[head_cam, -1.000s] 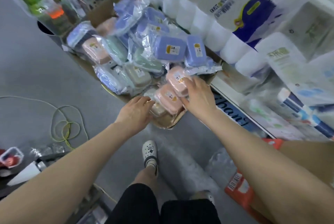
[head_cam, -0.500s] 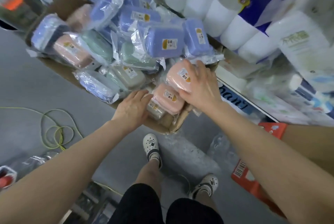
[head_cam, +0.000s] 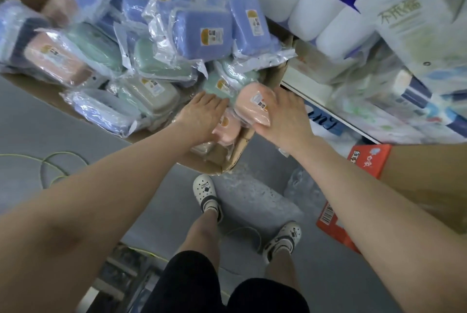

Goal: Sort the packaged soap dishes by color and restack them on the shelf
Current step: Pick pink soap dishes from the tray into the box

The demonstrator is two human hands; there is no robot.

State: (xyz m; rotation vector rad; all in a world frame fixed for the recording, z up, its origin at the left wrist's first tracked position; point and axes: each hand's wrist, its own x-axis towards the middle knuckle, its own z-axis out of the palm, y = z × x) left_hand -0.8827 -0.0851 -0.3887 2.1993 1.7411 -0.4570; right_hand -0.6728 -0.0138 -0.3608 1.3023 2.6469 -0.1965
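Mid-frame, the right hand (head_cam: 283,115) has its grip around a pink packaged soap dish (head_cam: 252,107) at the near right corner of the cardboard box (head_cam: 274,77). The left hand (head_cam: 202,118) lies flat with fingers straight on a second pink dish (head_cam: 227,128) just below it, gripping nothing. Blue soap dishes (head_cam: 202,32) and green soap dishes (head_cam: 161,64) are heaped across the upper left. White tissue rolls (head_cam: 303,4) fill the upper right.

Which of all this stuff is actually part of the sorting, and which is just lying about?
Part of the job:
pink soap dish held by the right hand
second pink dish under the left hand
blue dishes
green dishes
cardboard box

Lying about:
toilet rolls
yellow cord
orange carton
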